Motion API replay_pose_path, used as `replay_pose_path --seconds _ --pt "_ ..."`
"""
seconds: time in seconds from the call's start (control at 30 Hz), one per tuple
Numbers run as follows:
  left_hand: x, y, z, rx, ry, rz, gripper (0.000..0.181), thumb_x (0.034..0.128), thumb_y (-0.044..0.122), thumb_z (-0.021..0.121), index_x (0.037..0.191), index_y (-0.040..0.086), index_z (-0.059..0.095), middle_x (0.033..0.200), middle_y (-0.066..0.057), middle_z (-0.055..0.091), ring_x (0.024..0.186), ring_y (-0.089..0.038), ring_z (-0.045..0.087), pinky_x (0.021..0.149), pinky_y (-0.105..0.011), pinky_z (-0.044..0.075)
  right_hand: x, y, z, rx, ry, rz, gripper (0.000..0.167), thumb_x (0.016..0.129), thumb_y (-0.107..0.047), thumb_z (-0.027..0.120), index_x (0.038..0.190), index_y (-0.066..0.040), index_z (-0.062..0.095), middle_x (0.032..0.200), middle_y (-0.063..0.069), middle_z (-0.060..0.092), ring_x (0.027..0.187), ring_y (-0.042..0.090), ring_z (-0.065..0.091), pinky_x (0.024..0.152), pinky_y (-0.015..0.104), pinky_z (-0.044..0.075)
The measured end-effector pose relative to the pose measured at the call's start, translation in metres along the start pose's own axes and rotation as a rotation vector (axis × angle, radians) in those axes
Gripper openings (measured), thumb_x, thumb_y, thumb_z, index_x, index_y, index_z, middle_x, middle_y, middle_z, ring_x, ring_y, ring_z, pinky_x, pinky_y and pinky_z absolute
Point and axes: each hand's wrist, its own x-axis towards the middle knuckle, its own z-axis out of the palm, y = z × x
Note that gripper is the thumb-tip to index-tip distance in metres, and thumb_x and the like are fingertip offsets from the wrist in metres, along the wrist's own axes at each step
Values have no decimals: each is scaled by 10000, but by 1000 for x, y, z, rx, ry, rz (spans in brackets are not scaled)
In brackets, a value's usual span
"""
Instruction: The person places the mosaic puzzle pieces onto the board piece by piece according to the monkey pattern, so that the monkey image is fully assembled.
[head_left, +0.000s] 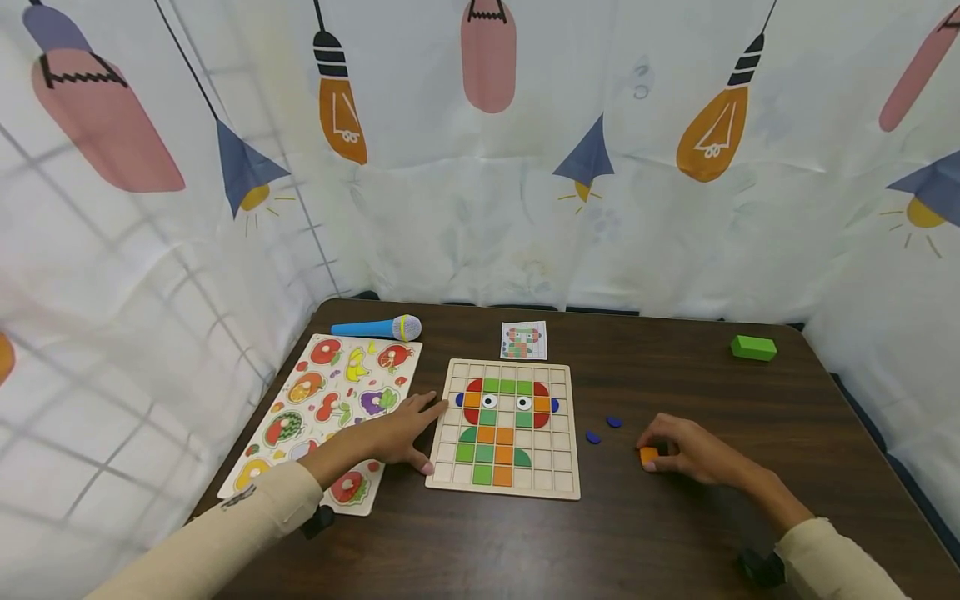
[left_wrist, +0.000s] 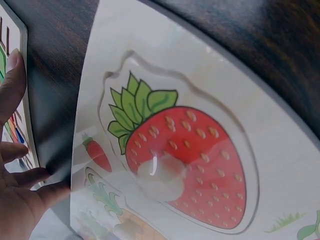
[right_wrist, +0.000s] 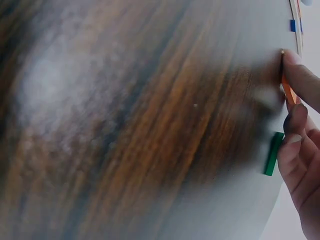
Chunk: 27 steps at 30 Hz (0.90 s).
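Observation:
My right hand (head_left: 686, 450) pinches an orange square tile (head_left: 648, 455) between thumb and fingers, low over the table to the right of the wooden grid board (head_left: 555, 467). In the right wrist view the orange tile (right_wrist: 289, 91) shows edge-on between the fingertips. My left hand (head_left: 401, 429) has its fingers spread along the board's left edge, touching it. On the board, red, green, orange and blue pieces form a figure with two round eyes (head_left: 524, 403). Two small blue pieces (head_left: 593, 437) lie on the table between the board and my right hand.
A fruit puzzle board (head_left: 258, 442) lies at the left, partly under my left forearm. Behind it is a blue toy microphone (head_left: 367, 328). A picture card (head_left: 524, 330) lies beyond the grid board. A green block (head_left: 753, 347) stands at the back right of the dark table (head_left: 480, 550).

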Motion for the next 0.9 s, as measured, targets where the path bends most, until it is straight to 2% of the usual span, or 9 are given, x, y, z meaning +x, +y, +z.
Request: replay_pose_path --seconds 0.17,0.43,0.53,0.7,0.77,0.9 --pt "0 -1 1 2 2 5 1046 784 448 834 1606 187 242 1667 -175 163 1535 -434 138 1162 -627 302 2 -5 -1 13 -28 6 197 913 -302 744 1051 -212 635 989 -87 618 742 -6 510 611 215 473" --pt "0 -2 2 -4 11 20 1038 796 436 832 1606 170 240 1667 -185 163 1537 -442 119 1177 -624 275 6 -11 0 28 -24 -52 148 925 -247 736 1038 -197 654 933 -103 641 734 -17 501 597 203 450" --pt "0 -2 2 -3 10 19 1037 796 438 832 1606 171 242 1667 -185 164 1538 -442 120 1178 -623 274 9 -15 0 14 -13 -56 164 947 -240 709 1092 -171 671 981 -74 673 758 -23 520 611 209 467" --pt "1 -2 2 -2 5 13 1038 794 442 831 1606 178 240 1669 -180 158 1539 -438 118 1174 -625 279 16 -26 4 -20 19 -35 246 989 -296 649 1197 -169 681 1135 -23 707 949 13 602 747 255 530" --pt "1 -3 2 0 2 12 1039 794 446 829 1607 183 238 1671 -176 152 1539 -437 114 1172 -625 284 21 -31 6 0 18 -23 240 997 -322 634 1182 -179 689 1135 -30 706 938 19 594 749 251 520" --pt "1 -3 2 5 1 14 1040 792 451 827 1607 187 237 1672 -173 148 1540 -436 111 1171 -619 292 31 -42 12 85 -3 -15 244 993 -338 638 1153 -164 700 1038 -50 680 786 13 521 641 215 454"
